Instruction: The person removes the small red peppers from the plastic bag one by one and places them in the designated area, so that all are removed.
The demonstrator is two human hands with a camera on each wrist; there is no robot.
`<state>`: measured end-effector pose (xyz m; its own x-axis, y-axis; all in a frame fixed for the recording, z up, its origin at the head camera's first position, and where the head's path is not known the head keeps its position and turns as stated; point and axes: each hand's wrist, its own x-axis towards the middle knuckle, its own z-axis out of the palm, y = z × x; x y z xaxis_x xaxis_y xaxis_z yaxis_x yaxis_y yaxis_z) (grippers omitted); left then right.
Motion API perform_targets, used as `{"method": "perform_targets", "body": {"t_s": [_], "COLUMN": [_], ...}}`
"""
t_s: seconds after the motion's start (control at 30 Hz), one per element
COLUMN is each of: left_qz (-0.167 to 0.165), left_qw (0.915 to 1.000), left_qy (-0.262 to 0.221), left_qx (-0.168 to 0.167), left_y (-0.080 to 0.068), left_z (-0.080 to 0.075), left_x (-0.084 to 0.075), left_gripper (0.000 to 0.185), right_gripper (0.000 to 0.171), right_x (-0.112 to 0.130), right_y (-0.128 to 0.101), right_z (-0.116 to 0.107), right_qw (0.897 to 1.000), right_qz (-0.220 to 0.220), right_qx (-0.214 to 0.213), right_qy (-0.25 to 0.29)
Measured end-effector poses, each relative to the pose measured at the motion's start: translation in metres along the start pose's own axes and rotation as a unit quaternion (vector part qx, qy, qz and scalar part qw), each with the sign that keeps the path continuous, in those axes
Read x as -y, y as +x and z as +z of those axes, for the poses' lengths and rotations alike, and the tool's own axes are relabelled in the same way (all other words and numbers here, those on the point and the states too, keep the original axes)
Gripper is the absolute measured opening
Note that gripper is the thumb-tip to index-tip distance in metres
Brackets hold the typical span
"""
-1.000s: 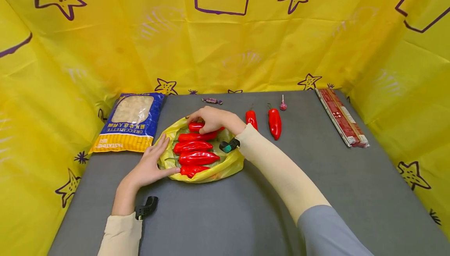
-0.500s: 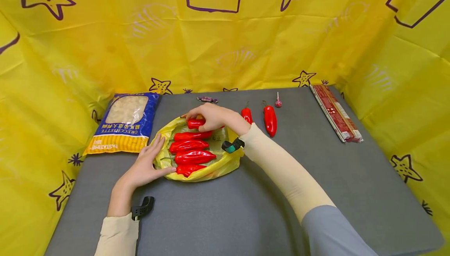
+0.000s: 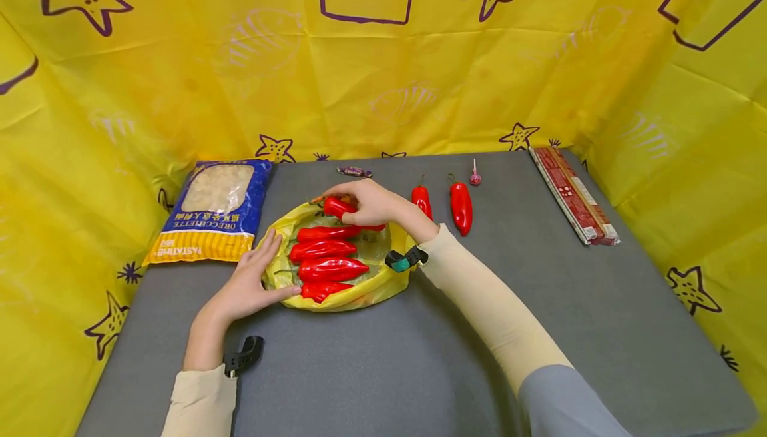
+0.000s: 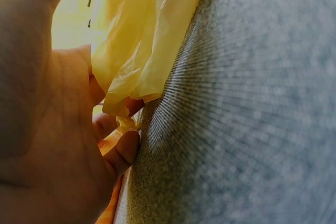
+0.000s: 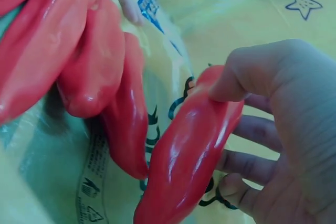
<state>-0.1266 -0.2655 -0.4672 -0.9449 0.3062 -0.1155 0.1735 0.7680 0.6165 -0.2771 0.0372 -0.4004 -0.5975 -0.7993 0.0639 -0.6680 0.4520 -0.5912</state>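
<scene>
A yellow plastic bag (image 3: pixel 383 284) lies spread open on the grey table with several shiny red peppers (image 3: pixel 332 269) side by side in it. My right hand (image 3: pixel 380 205) pinches another red pepper (image 5: pixel 184 145) at its upper end, over the bag's far side; the thumb lies on top, with the other fingers behind. At the bag's left rim rests my left hand (image 3: pixel 246 287), thumb and fingers spread wide. Its thumb reaches over the near rim beside the closest pepper. In the left wrist view, the lower fingers (image 4: pixel 123 153) touch the crumpled plastic near the table.
Two red peppers (image 3: pixel 461 209) lie right of the bag, near a pink lollipop (image 3: pixel 475 174). A purple wrapped candy (image 3: pixel 354 172) is behind the bag. Left stands a blue and yellow pasta bag (image 3: pixel 210 210); far right, a long red packet (image 3: pixel 572 194). Yellow cloth (image 3: pixel 383 90) encloses the table.
My right hand has shifted slightly right with the gripped pepper, pulling it apart from the row and tilting it. My left hand stays at the rim. The head view has shifted a little.
</scene>
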Motion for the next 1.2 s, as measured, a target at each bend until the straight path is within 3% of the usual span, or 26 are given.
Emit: {"method": "perform_targets", "body": {"t_s": [0.27, 0.83, 1.2], "left_qz": [0.001, 0.012, 0.012], "left_qw": [1.0, 0.9997, 0.9998], "left_qy": [0.003, 0.008, 0.008], "left_qx": [-0.006, -0.021, -0.016], "left_y": [-0.001, -0.002, -0.002], "left_z": [0.0, 0.002, 0.002], "left_x": [-0.001, -0.001, -0.002], "left_gripper": [0.114, 0.115, 0.114], "right_gripper": [0.053, 0.053, 0.049], "right_x": [-0.003, -0.002, -0.002], "right_y": [-0.008, -0.028, -0.053], "right_z": [0.007, 0.008, 0.005], "right_qw": [0.997, 0.988, 0.975], "right_qz": [0.042, 0.04, 0.048], "right_qx": [-0.053, -0.126, -0.188], "right_qy": [0.036, 0.073, 0.104]}}
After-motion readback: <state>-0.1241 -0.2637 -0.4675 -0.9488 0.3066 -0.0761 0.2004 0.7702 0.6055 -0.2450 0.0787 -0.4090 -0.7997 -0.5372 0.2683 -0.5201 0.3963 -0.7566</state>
